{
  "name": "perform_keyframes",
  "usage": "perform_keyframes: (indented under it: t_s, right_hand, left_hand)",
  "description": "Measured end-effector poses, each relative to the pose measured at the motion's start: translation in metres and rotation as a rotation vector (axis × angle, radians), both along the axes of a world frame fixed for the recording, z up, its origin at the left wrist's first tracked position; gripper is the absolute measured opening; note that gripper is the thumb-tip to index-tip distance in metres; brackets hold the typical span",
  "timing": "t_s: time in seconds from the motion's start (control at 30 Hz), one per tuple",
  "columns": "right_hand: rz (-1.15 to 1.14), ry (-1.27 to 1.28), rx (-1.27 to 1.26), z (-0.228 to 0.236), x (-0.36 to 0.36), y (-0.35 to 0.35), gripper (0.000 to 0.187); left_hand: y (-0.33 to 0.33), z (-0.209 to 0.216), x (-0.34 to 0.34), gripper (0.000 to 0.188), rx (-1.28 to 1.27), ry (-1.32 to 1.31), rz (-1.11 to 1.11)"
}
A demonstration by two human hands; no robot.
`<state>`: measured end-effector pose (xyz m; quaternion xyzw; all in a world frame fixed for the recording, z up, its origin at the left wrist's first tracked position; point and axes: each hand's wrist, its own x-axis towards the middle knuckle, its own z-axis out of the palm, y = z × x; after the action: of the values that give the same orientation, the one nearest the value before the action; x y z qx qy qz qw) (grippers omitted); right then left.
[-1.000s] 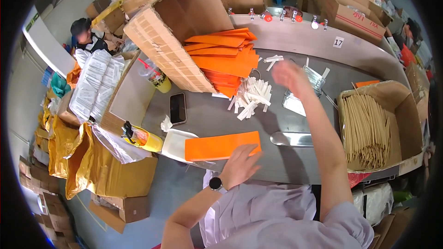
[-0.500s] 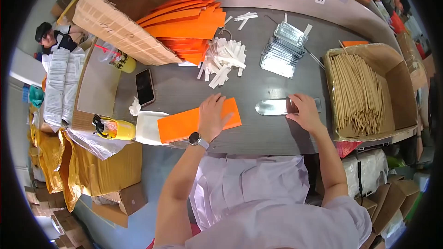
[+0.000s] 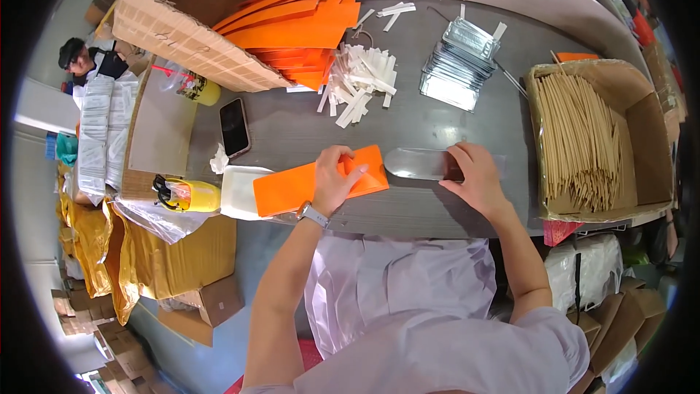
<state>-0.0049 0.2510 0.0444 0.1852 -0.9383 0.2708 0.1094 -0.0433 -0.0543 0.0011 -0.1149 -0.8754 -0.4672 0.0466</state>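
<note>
Near the table's front edge lies a flat orange sleeve (image 3: 284, 188). My left hand (image 3: 335, 179) closes on its right part, fingers curled at the upper edge and thumb bent over the top. To its right is a shiny, silvery-clear strip (image 3: 417, 163) with a rounded left end. My right hand (image 3: 474, 175) grips this strip from above, hiding part of its right half. The rounded end sits at the sleeve's right edge; whether it touches or enters cannot be told. Under the sleeve's left end is a white tray (image 3: 240, 193).
Behind are orange sleeves (image 3: 313, 25) by a carton (image 3: 197, 40), white paper strips (image 3: 364, 76) and stacked silvery packets (image 3: 456, 73). A box of thin wooden sticks (image 3: 576, 138) stands right. At left are a phone (image 3: 234, 128), a yellow container (image 3: 197, 195) and a drink cup (image 3: 204, 93).
My right hand has brought the silvery strip leftward to the orange sleeve's right edge. My left fingers, flatter before, are now curled at the sleeve. The view has shifted slightly.
</note>
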Motion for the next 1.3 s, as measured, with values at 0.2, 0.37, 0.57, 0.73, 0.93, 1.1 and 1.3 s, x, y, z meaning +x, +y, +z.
perform_keyframes:
  t_s: [0.2, 0.37, 0.57, 0.73, 0.93, 1.1, 1.3]
  right_hand:
    - [0.078, 0.141, 0.038, 0.008, 0.001, -0.011, 0.066]
    - [0.101, 0.184, 0.082, 0.014, -0.003, -0.022, 0.067]
    - [0.106, 0.278, 0.233, 0.018, -0.007, -0.033, 0.065]
    - [0.267, -0.083, 0.015, -0.012, -0.034, -0.040, 0.054]
    - [-0.142, 0.237, 0.006, -0.027, -0.111, 0.003, 0.035]
    - [-0.150, 0.212, 0.151, -0.048, -0.134, 0.025, 0.010]
    - [-0.194, 0.262, 0.273, -0.044, -0.133, 0.030, 0.014]
  left_hand:
    - [0.002, 0.001, -0.001, 0.033, -0.066, 0.062, -0.001]
    - [0.004, 0.006, 0.000, 0.036, -0.090, 0.026, 0.006]
    - [0.006, 0.004, -0.003, 0.040, -0.152, 0.082, -0.054]
    - [0.010, 0.021, 0.004, 0.060, -0.290, 0.109, -0.235]
    - [0.006, 0.029, 0.003, 0.058, -0.368, 0.166, -0.447]
    - [0.014, 0.013, 0.010, 0.047, -0.305, 0.234, -0.430]
    - [0.017, 0.017, 0.008, 0.055, -0.257, 0.199, -0.446]
